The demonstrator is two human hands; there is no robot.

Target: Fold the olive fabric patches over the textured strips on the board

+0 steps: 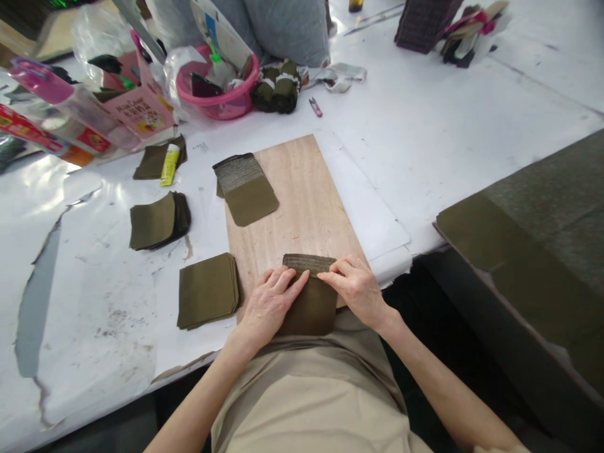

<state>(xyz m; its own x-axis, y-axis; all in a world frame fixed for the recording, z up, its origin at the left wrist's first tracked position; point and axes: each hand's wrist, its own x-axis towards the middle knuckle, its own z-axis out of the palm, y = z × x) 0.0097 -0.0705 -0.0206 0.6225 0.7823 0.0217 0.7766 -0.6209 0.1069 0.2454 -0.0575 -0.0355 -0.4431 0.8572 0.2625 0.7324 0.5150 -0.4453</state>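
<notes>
One olive cloth (314, 308) lies pressed under the left hand (268, 302), its band (309, 262) pinched in the right hand (356, 286).

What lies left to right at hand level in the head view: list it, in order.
Grey patch → cloth stack → left hand → cloth piece → right hand → large cloth.

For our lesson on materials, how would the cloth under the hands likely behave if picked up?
The cloth probably feels light, as it looks thin. It would likely bend easily, since similar pieces nearby curl. It seems unlikely to roll, being mostly flat.
</notes>
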